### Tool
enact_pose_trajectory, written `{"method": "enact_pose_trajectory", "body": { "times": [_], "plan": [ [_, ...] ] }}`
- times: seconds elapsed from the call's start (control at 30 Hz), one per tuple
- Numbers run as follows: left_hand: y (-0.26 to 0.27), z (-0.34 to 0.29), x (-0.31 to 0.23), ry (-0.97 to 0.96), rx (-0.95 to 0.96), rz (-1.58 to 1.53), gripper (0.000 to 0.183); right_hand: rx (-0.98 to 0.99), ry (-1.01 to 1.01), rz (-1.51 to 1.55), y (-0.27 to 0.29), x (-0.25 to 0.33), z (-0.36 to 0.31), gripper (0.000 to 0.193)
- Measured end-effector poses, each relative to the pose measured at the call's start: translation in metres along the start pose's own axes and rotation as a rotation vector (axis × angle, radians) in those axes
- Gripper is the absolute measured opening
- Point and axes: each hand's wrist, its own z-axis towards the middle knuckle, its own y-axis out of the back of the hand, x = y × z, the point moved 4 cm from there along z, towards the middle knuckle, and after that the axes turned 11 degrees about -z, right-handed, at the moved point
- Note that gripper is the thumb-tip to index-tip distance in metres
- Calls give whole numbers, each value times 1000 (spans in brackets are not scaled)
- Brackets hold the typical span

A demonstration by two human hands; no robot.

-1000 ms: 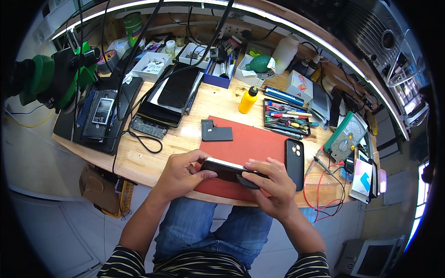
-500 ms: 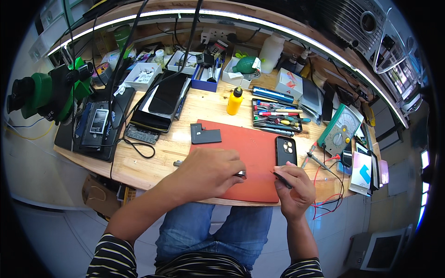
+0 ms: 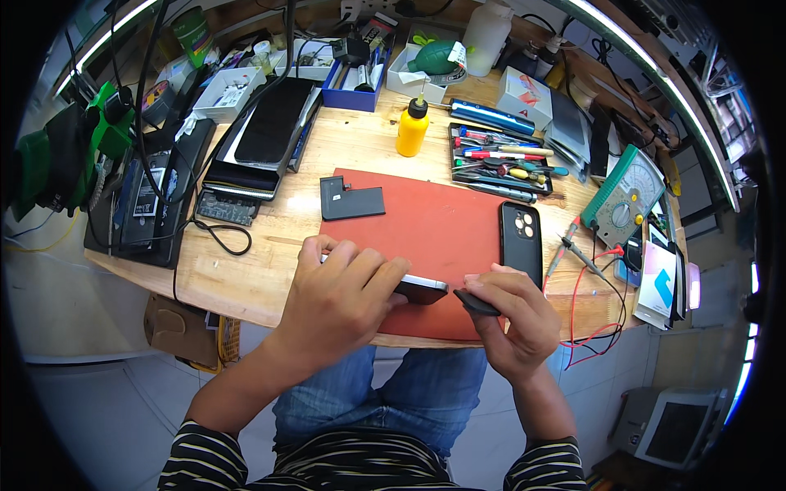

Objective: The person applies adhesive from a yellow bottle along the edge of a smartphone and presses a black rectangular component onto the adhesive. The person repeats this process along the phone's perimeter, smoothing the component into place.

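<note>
My left hand (image 3: 340,299) is closed around a smartphone (image 3: 424,288) with a silver edge, held tilted over the front part of a red mat (image 3: 426,221); the palm and fingers hide most of the phone. Just right of the phone's end, my right hand (image 3: 517,321) pinches a thin, flat black piece (image 3: 476,304) with a pointed tip, like a pry pick; its exact kind is unclear. The tip is close to the phone but seems apart from it. An L-shaped black phone battery (image 3: 354,204) lies on the mat's far left corner, and a black phone case (image 3: 521,237) at its right edge.
Beyond the mat stand a yellow dropper bottle (image 3: 413,129) and a tray of screwdrivers (image 3: 499,164). A green multimeter (image 3: 626,200) with red and black leads lies right. Stacked phones and screens (image 3: 270,131), a looped black cable (image 3: 233,245) and a green microscope (image 3: 65,151) are left.
The view has shifted, so the bench appears higher. More of the phone now shows past my left fingers. My right hand has brought the black piece closer to the phone's end.
</note>
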Motion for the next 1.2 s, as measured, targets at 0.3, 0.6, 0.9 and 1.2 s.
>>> {"method": "enact_pose_trajectory", "body": {
  "times": [0.3, 0.6, 0.9, 1.2],
  "plan": [
    [1, -13, 9, 92, -105, -73, 58, 62, 209, -207, -12, 22, 12, 48],
    [-3, -11, 10, 92, -188, -126, 60, 67, 267, -276, -18, 27, 19, 40],
    [-10, -6, 11, 164, -219, -161, 47, 69, 290, -278, -24, 19, 22, 43],
    [-14, -3, 15, 131, -244, -174, 48, 50, 317, -314, -26, 20, 25, 39]
  ]
}}
